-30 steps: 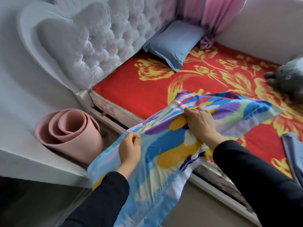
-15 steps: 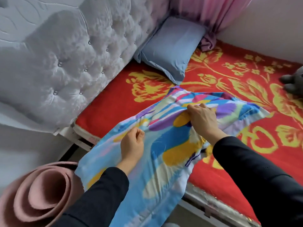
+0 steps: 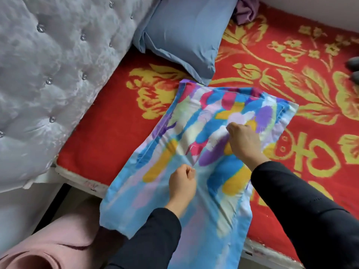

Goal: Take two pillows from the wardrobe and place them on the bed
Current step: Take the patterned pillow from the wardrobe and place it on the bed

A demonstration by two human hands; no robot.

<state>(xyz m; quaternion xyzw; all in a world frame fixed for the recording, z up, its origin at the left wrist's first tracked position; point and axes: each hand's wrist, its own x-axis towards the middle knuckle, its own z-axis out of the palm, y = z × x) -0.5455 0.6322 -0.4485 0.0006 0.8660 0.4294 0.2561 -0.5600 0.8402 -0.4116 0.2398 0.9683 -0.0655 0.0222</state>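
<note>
Both hands, left point(image 3: 182, 183) and right point(image 3: 243, 140), pinched the colourful pillow point(image 3: 196, 144); it wanted sliding off the bed's point(image 3: 101, 144) near edge toward the blue pillow point(image 3: 184, 35).

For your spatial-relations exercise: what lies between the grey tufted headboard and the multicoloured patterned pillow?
In the head view, only a bare strip of red-and-yellow floral bedcover separates the grey tufted headboard from the multicoloured patterned pillow.

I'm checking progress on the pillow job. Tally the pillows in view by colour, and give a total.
Blue pillow, leaning at the headboard: 1
Multicoloured pillow, gripped by the left hand and right hand, far end on the red bedspread, near end past the bed's edge: 1
Total: 2
</note>
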